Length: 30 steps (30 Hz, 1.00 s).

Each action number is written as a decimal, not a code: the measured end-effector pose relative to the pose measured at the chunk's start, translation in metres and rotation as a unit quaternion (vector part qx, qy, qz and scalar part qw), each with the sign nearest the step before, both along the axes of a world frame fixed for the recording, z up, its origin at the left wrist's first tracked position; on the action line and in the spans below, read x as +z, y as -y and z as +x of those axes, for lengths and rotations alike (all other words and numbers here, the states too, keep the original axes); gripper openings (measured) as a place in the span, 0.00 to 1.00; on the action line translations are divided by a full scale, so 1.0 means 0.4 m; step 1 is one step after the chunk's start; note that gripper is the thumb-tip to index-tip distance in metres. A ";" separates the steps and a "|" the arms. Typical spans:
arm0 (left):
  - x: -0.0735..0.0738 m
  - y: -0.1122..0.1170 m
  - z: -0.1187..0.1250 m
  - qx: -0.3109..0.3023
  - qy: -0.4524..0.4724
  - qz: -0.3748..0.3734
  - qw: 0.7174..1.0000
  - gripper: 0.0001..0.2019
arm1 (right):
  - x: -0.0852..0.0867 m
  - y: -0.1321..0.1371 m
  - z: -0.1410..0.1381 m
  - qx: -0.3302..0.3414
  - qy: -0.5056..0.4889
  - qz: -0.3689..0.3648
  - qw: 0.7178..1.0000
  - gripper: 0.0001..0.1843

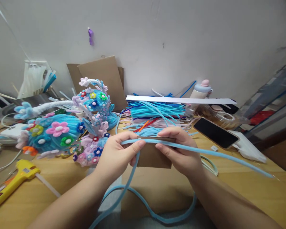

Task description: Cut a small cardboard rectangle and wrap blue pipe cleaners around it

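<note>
My left hand (118, 152) and my right hand (178, 149) are both closed on a small brown cardboard piece (152, 156) held upright between them. A long light-blue pipe cleaner (219, 155) lies across the card's top edge, pinched under my left thumb and my right fingers. One end runs out to the right over the table. The other end drops behind my left hand and loops down toward my lap.
A wooden table (252, 190) holds blue pipe-cleaner flower crafts (59, 130) at left, a yellow glue gun (13, 181), a stack of blue pipe cleaners (157, 111) under a white strip, a black phone (215, 132), cardboard sheets (105, 76) against the wall and a small bottle (201, 89).
</note>
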<state>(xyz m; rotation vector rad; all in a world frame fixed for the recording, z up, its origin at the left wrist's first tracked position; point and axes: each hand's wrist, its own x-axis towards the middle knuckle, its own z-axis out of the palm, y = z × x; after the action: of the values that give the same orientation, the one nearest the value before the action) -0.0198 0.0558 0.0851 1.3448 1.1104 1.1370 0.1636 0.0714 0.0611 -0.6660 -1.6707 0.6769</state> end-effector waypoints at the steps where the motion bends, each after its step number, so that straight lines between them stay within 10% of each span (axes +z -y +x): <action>1: 0.001 0.001 0.000 -0.001 0.005 -0.002 1.000 0.11 | 0.000 0.001 0.001 0.000 0.001 0.001 1.000 0.13; 23: 0.007 0.013 -0.001 -0.019 0.021 0.001 1.000 0.10 | 0.019 0.011 0.020 -0.011 0.058 0.067 0.996 0.15; 30: 0.003 0.008 0.005 -0.001 0.002 0.005 1.000 0.10 | 0.015 0.013 0.006 0.019 0.071 -0.043 0.996 0.08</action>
<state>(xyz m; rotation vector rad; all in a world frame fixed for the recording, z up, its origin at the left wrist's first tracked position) -0.0178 0.0525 0.0863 1.3505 1.1013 1.1454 0.1659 0.0663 0.0671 -0.7605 -1.7974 0.7468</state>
